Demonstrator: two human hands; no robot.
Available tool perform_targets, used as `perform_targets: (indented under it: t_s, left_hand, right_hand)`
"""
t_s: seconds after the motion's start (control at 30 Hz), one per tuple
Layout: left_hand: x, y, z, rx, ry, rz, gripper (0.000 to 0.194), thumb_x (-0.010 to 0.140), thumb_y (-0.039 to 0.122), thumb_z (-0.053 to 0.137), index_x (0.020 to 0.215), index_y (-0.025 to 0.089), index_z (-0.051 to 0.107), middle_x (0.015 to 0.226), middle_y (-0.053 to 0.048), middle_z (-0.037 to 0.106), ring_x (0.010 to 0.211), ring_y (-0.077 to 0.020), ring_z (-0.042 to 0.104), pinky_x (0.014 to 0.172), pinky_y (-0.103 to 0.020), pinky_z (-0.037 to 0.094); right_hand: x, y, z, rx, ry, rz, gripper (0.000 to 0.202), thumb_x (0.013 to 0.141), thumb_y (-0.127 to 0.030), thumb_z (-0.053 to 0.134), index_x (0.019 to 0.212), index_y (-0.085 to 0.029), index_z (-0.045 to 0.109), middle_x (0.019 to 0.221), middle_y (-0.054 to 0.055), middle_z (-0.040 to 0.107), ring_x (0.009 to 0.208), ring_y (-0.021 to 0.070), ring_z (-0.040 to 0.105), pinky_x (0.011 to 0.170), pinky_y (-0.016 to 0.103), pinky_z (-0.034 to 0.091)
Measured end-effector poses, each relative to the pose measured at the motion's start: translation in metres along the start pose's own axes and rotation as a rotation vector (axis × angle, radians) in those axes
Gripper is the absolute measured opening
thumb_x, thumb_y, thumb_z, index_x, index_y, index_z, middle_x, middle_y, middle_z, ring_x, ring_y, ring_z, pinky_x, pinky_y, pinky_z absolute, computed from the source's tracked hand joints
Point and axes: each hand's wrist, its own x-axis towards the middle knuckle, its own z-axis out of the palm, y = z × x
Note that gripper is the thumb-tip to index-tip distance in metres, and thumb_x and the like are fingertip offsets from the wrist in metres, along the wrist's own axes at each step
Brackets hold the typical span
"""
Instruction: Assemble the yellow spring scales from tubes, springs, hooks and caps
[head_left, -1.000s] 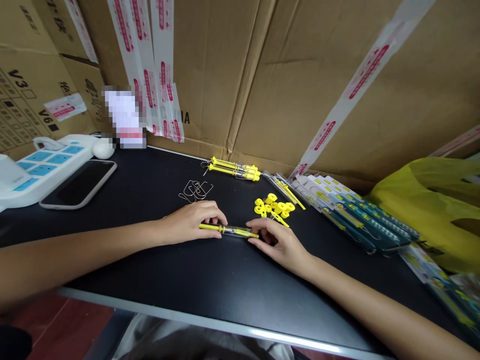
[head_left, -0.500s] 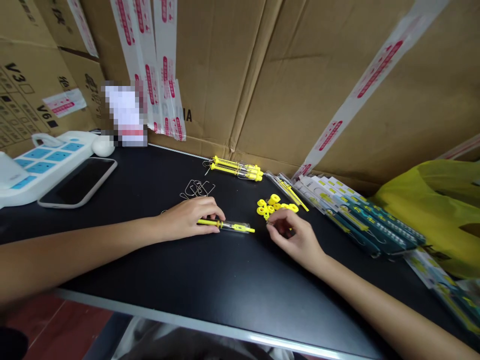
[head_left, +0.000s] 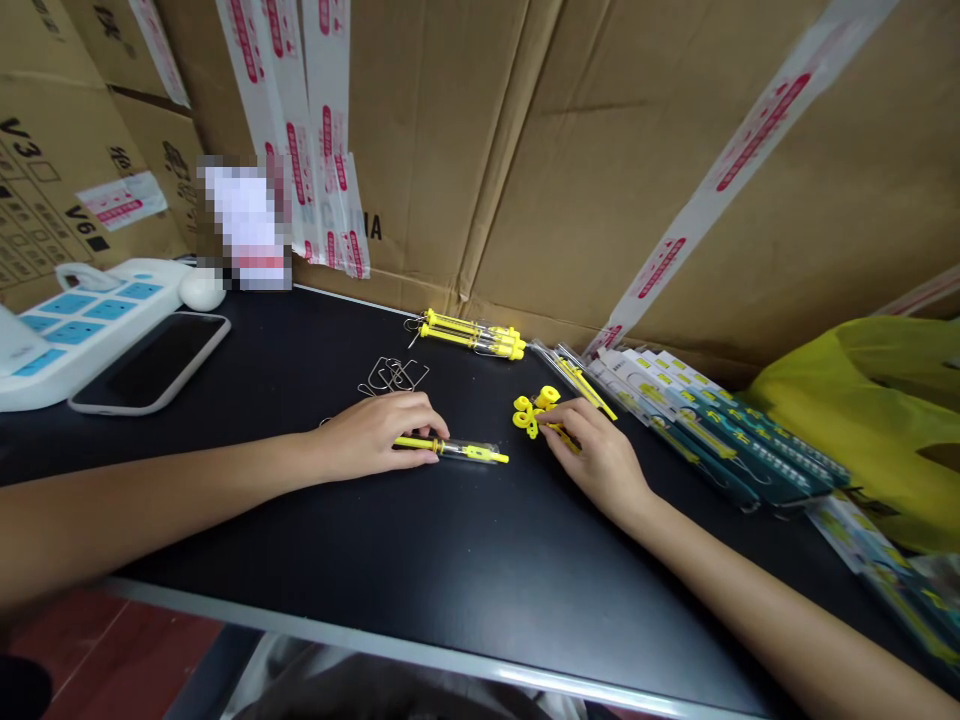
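My left hand (head_left: pixel 386 435) is closed round one end of a clear tube with yellow parts (head_left: pixel 472 452), which lies low over the black table, its yellow tip pointing right. My right hand (head_left: pixel 596 455) is at the small yellow ring-shaped pieces (head_left: pixel 523 419), fingertips bent down among them and covering some. Whether it grips a piece is too small to tell. Behind my left hand lie bent metal wire hooks (head_left: pixel 394 375). Several finished-looking yellow and clear tubes (head_left: pixel 472 335) lie together further back.
Clear tubes with yellow rods (head_left: pixel 581 380) lie behind the rings. Packaged cards (head_left: pixel 720 430) and a yellow bag (head_left: pixel 862 420) are at the right. A phone (head_left: pixel 154 362) and power strip (head_left: pixel 90 325) sit left. Cardboard (head_left: pixel 420 130) stands behind the table (head_left: pixel 420 560).
My right hand has moved slightly right and turned down into the yellow rings, its fingers reaching among them. My left hand still holds the tube in about the same place.
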Motion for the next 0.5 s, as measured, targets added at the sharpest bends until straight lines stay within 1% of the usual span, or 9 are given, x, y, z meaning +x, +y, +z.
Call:
perform_targets:
  t_s: [0.13,0.37,0.5]
  left_hand:
    - [-0.0001,0.0007,0.0003,-0.001,-0.007,-0.004,0.019,0.086,0.032,0.056,0.103,0.023,0.058,0.097,-0.001,0.056,0.088,-0.0133,0.054,0.078,-0.026,0.042]
    - [-0.0006,0.0005,0.0006,0.047,-0.006,0.018,0.021,0.086,0.033,0.056,0.104,0.022,0.057,0.096,-0.001,0.056,0.088,-0.0140,0.053,0.078,-0.026,0.042]
    - [-0.0012,0.0005,0.0023,0.110,-0.008,0.021,0.024,0.086,0.035,0.056,0.105,0.022,0.057,0.096,-0.002,0.056,0.088,-0.0154,0.052,0.079,-0.028,0.042]
  right_hand:
    - [-0.0005,-0.0007,-0.0002,-0.087,-0.026,0.015,0.014,0.089,-0.022,0.048,0.097,-0.021,0.060,0.095,0.006,0.061,0.088,0.0200,0.061,0.071,0.030,0.051]
    - [-0.0001,-0.0013,-0.0007,-0.140,-0.038,0.015,0.014,0.088,-0.023,0.049,0.099,-0.021,0.058,0.095,0.004,0.062,0.088,0.0194,0.062,0.070,0.029,0.051]
    - [0.0004,-0.0025,-0.0011,-0.156,-0.009,-0.005,0.016,0.087,-0.023,0.050,0.101,-0.021,0.058,0.096,0.005,0.062,0.090,0.0202,0.061,0.070,0.030,0.051]
